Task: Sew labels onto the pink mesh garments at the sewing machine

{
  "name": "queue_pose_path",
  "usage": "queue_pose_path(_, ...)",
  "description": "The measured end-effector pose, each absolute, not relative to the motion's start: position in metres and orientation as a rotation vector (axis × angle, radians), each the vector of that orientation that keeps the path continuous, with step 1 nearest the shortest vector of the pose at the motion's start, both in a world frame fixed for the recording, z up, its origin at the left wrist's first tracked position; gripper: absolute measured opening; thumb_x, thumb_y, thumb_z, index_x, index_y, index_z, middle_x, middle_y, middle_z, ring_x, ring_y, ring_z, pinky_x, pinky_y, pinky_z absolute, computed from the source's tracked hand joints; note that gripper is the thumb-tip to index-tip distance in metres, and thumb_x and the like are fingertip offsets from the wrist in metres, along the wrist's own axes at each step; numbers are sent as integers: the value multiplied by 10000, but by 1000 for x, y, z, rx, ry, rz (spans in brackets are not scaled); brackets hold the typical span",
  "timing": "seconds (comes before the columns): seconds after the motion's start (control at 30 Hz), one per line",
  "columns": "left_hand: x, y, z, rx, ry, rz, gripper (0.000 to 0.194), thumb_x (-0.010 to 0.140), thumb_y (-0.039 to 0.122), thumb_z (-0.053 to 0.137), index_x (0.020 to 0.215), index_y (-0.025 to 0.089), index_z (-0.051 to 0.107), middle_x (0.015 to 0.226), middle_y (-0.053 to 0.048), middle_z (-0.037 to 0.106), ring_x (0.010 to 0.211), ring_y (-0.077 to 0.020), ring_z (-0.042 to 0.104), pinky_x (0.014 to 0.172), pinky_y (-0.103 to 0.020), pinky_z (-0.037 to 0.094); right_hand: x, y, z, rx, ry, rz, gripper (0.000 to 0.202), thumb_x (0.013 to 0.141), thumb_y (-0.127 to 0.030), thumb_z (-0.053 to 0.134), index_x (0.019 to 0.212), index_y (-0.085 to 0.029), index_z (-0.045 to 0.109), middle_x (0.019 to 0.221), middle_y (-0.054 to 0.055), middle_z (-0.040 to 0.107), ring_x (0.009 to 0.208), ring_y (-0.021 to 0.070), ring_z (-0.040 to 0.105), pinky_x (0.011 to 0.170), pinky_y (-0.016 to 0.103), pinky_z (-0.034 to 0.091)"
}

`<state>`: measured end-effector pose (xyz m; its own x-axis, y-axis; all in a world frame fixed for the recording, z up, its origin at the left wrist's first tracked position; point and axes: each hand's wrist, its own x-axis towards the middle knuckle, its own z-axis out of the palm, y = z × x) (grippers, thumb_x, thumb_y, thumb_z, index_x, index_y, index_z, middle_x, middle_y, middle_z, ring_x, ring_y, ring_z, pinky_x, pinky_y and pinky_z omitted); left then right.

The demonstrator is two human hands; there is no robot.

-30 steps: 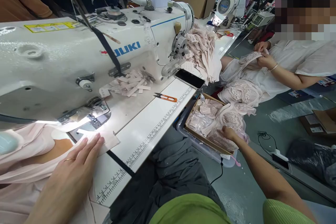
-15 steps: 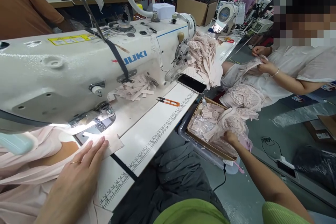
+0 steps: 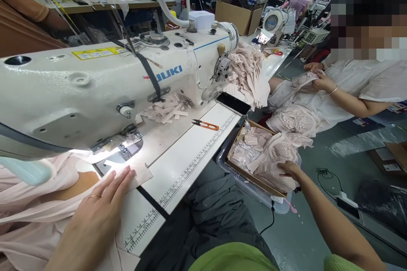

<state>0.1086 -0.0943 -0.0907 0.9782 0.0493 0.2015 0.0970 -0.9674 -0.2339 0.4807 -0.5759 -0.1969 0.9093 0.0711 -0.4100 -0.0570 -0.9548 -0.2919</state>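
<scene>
The step in hand is judged to be a double one: the fabric is steadied at the machine, while a lace garment is being reached for at the side.

The fabric is laid on the table, just in front of the lit presser foot, and its free end is passed a little beyond the fingertips. The lace garment is lying on top of other pieces in the box, which is set in a plastic tub beside the table.

For the next move, it is judged that the fabric should be held flat, and that only one piece should be gripped at the box, since the layers there could easily be pulled together.

The left hand is placed palm down on the fabric. Its fingers are stretched forward, with small gaps, and nothing is pinched by them; the thumb cannot be seen. The forearm is brought in from the lower left.

The right arm is extended from the lower right, and the right hand is lowered onto the lace garment. Its fingers are slightly bent; whether cloth is pinched cannot be told.
</scene>
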Motion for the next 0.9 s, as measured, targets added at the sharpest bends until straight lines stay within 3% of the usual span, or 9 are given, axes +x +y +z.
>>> queue_pose_path(0.1, 105, -91, -92, -2906, -91, -306, 940, 787, -34, 301, 1582, 244, -116, 1461, -80, 530, 1284, -292, 570, 826, -357, 586, 496, -580, -152, -2730, -18, 684, 340, 948, -394, 593, 1209, -176, 606, 1199, 90, 633, 995, 200, 641, 853, 406, 557)
queue_pose_path(0.17, 105, -93, -89, -2862, -87, -306, 929, 769, -60, 304, 1598, 215, -12, 1461, -87, 531, 1279, -297, 570, 831, -359, 575, 505, -559, -122, -2662, -176, 686, 304, 949, -359, 549, 1077, -102, 646, 1016, 153, 679, 860, 238, 685, 794, 376, 549)
queue_pose_path(0.27, 111, -102, -81, -2697, -94, -262, 719, 780, -95, 336, 1452, 122, 473, 1320, -141, 636, 1097, -317, 664, 781, -381, 563, 505, -486, -87, -2447, -586, 639, 291, 934, -416, 507, 1099, -200, 612, 1044, 93, 697, 903, 237, 677, 806, 339, 544)
queue_pose_path(0.33, 119, -107, -76, -2679, -108, -191, 567, 803, -99, 381, 1273, 98, 630, 1233, -154, 674, 965, -271, 688, 793, -367, 550, 495, -422, -73, -2219, -1013, 475, 330, 918, -466, 500, 1103, -209, 591, 1034, 78, 695, 944, 245, 654, 832, 359, 536)
queue_pose_path(0.53, 126, -104, -86, -2818, -175, -568, 279, 911, -8, 439, 1073, 59, 656, 1074, -139, 693, 1015, -242, 643, 897, -364, 538, 467, -277, -76, -2218, -1355, 249, 269, 907, -319, 465, 1111, -188, 582, 888, 46, 712, 749, 189, 652, 698, 310, 529)
queue_pose_path(0.73, 116, -97, -102, -3035, -250, -799, 311, 960, 47, 408, 1184, 100, 617, 1161, -128, 689, 1109, -227, 638, 917, -384, 568, 442, -245, -88, -2231, -1474, -154, 296, 884, -346, 533, 1072, -137, 628, 1115, 185, 634, 1087, 333, 564, 938, 494, 452)
queue_pose_path(0.9, 114, -88, -100, -3139, -223, -839, 289, 990, 96, 448, 1205, 163, 629, 1226, -118, 673, 1117, -225, 624, 880, -388, 576, 423, -252, -84, -2124, -1806, -226, 245, 910, -398, 525, 938, -189, 649, 952, 119, 652, 858, 262, 629, 727, 371, 510)
